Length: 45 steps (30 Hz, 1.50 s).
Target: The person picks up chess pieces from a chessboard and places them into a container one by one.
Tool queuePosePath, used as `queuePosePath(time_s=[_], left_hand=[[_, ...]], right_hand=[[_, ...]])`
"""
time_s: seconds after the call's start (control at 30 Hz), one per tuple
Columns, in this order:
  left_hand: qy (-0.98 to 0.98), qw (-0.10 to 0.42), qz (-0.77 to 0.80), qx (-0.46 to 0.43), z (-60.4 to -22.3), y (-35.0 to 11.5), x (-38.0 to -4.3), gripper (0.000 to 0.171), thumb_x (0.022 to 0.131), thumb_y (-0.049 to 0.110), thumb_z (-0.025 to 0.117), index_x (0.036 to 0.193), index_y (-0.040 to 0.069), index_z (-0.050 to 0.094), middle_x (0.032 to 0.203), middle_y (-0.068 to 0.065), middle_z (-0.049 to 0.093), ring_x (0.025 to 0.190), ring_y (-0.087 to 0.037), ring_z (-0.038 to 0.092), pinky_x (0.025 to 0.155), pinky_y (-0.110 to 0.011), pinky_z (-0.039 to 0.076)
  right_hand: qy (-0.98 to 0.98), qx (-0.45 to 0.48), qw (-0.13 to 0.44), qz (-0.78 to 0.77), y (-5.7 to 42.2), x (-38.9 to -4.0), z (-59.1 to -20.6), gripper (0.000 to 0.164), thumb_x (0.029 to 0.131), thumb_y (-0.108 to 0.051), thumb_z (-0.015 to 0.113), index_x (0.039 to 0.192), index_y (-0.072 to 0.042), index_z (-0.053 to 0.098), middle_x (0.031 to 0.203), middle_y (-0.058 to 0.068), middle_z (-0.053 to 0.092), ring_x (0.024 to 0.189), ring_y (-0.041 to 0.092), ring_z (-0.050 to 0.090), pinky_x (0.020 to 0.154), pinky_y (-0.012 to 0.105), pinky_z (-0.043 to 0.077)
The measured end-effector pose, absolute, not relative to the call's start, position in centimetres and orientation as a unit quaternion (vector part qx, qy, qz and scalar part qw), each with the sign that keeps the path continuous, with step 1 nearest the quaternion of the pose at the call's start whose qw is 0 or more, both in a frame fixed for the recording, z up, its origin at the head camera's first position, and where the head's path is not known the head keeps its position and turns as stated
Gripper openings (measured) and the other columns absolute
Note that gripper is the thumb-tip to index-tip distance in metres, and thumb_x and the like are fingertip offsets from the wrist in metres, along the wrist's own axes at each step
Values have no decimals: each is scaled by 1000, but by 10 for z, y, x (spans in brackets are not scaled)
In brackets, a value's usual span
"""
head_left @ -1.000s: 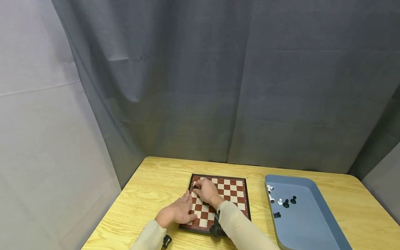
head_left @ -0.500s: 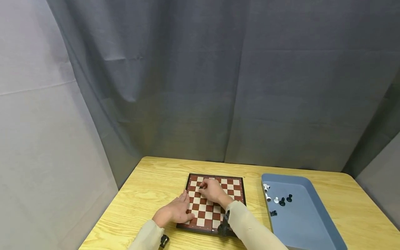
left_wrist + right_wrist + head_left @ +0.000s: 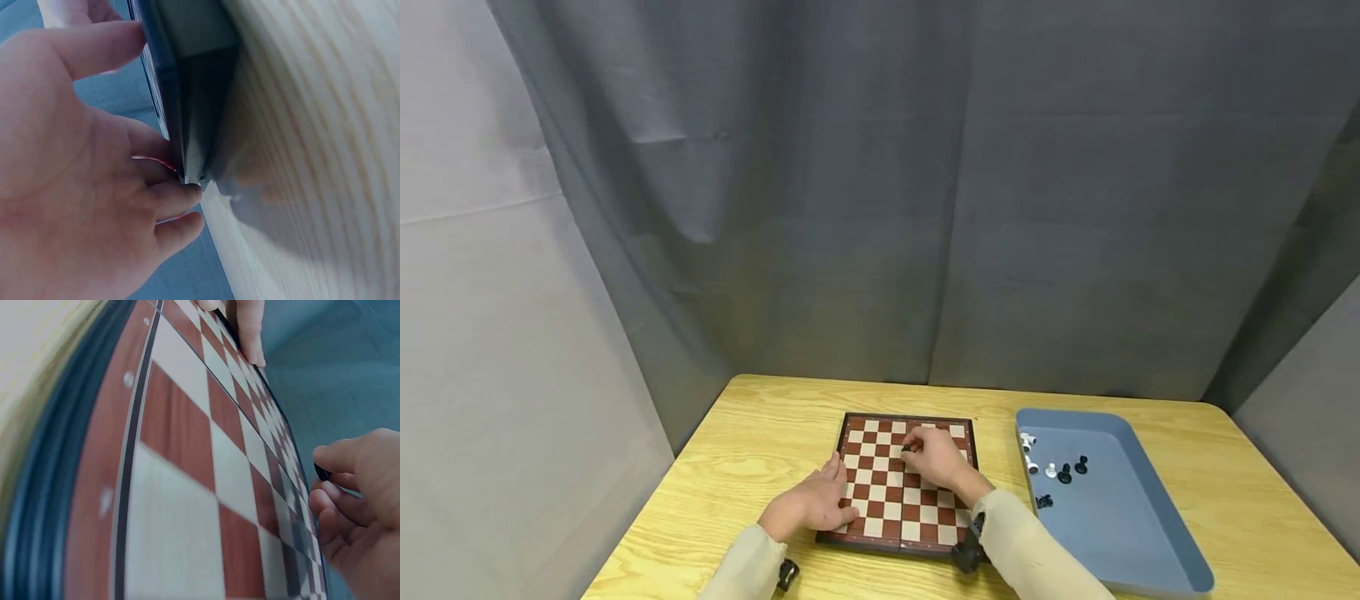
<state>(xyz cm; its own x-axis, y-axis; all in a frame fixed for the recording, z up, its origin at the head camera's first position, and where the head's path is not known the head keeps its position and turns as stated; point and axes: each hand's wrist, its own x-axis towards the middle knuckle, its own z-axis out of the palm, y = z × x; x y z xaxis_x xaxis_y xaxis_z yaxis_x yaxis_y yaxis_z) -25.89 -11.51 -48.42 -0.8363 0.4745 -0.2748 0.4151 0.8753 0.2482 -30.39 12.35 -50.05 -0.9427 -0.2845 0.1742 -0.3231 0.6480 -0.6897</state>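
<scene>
A red and cream chessboard (image 3: 875, 492) with a dark rim lies on the wooden table. My left hand (image 3: 812, 502) rests along its left edge, fingers extended; in the left wrist view the fingers touch the board's dark side (image 3: 203, 87). Over the board's upper middle, my right hand (image 3: 940, 460) pinches a small black chess piece (image 3: 322, 472) between thumb and fingers. Most of the piece is hidden by the fingers, so its kind does not show. No other pieces are visible on the board.
To the right stands a blue-grey tray (image 3: 1120, 533). Along its left side are several black chess pieces (image 3: 1064, 473) and white chess pieces (image 3: 1032, 467), some upright and some lying down. Grey curtains (image 3: 820, 208) hang behind the table.
Holding the black chess piece, my right hand has moved right across the board, from its upper left toward its middle. The left hand stays at the left edge. The head view has shifted slightly.
</scene>
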Motion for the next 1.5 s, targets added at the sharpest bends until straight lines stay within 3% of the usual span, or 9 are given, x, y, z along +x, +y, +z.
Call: queuePosePath(time_s=[0.6, 1.07, 1.5], left_hand=[[954, 166, 95, 229, -485, -119, -259, 80, 95, 45, 51, 146, -9, 22, 154, -25, 8, 142, -33, 13, 112, -47, 18], [955, 168, 96, 226, -485, -118, -259, 81, 94, 46, 51, 146, -9, 21, 155, -24, 6, 142, -32, 11, 113, -47, 17], [956, 161, 93, 227, -490, -118, -262, 82, 94, 46, 52, 146, -10, 22, 154, -25, 8, 142, -32, 13, 112, -45, 18]], right_hand=[[-923, 128, 66, 357, 195, -270, -470, 8, 87, -10, 67, 94, -6, 69, 77, -5, 61, 69, 8, 56, 61, 29, 47], [-935, 114, 56, 330, 268, -243, -462, 6, 89, -15, 66, 90, -9, 66, 77, -4, 61, 69, 10, 56, 57, 29, 46], [-938, 84, 18, 337, 310, -232, -466, 11, 88, -14, 66, 94, -4, 66, 81, 1, 63, 75, 16, 59, 60, 31, 48]])
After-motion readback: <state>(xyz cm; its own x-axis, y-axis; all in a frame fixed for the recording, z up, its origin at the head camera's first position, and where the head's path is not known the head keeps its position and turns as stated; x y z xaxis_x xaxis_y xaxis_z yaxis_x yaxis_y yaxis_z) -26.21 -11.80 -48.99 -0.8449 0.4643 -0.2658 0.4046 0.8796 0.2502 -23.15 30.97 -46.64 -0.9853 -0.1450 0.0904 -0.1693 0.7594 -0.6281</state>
